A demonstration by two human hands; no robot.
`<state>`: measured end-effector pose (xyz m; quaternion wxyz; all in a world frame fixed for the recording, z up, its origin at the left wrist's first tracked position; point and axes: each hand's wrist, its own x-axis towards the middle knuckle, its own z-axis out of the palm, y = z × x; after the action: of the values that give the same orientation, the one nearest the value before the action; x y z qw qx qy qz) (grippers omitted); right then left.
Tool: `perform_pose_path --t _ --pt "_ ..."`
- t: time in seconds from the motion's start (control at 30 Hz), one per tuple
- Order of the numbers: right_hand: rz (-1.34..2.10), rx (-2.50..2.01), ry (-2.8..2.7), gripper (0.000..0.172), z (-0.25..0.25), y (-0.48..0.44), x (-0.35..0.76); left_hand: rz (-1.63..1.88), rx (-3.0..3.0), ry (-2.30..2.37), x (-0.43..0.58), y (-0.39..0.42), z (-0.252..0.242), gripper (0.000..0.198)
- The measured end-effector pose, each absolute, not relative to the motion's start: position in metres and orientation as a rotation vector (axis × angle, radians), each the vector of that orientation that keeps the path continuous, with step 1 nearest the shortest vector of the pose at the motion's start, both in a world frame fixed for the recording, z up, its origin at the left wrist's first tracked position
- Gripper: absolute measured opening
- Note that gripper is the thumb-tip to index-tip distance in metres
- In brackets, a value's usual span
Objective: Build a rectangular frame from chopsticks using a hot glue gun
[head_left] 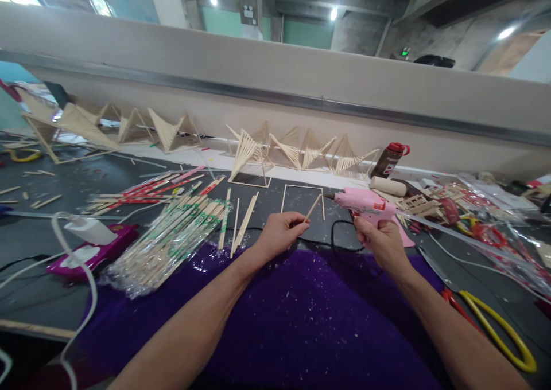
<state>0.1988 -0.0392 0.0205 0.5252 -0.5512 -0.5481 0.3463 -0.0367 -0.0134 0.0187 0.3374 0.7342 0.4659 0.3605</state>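
Between the thumb and fingers of my left hand (284, 229) is a thin wooden stick (313, 207), its free end tilted up to the right. My right hand (379, 238) is wrapped round the handle of a pink hot glue gun (365, 201). The gun's dark nozzle (328, 195) points left and meets or nearly meets the stick's tip. A long clear glue stick (434, 227) sticks out of the gun's back. Behind the held stick, a frame of thin sticks (303, 186) lies on the dark table; its near side is partly hidden by my left hand.
Twisted stick models (252, 155) line the partition. Plastic-wrapped stick bundles (172, 241) and a magenta power strip (92, 255) lie left. Yellow-and-red-handled scissors (495, 315), a dark bottle with a red cap (388, 159) and scraps stand or lie right. A black cable (316, 242) runs between my hands.
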Motion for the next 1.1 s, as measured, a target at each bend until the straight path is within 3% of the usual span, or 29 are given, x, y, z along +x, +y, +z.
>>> perform_pose_path --t 1.1 --pt "0.845 -1.335 -1.389 0.038 0.0148 -0.0383 0.1993 0.918 1.907 1.223 -0.0370 -0.0116 0.0164 0.030"
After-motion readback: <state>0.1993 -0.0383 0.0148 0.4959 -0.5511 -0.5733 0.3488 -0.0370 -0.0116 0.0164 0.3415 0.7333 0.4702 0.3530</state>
